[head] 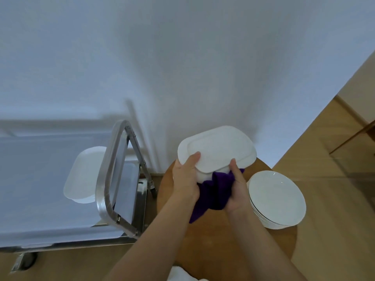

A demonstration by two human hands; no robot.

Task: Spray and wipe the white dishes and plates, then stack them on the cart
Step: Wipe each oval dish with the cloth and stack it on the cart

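Gripping the white rounded-rectangular ceramic dish (pixel 216 151) bottom-up above the round wooden tabletop (pixel 219 240), the left hand (pixel 185 179) clamps its near edge while the right hand (pixel 237 191) bunches a purple cloth (pixel 215 194) beneath it. The steel cart (pixel 113 179), already holding matching white dishes (pixel 83 175), lies at nine o'clock, nearer the left hand; round white plates (pixel 278 199) wait at three o'clock.

We have one view only, from a wide-angle camera worn on the person's head. It looks forward and steeply down, close over the round wooden worktop (pixel 223 240), so both forearms run up from the bottom edge into the middle. The steel cart (pixel 113 179) sits at our lower left, and the white wall (pixel 182 57) fills the upper half. Straight lines bend near the edges.
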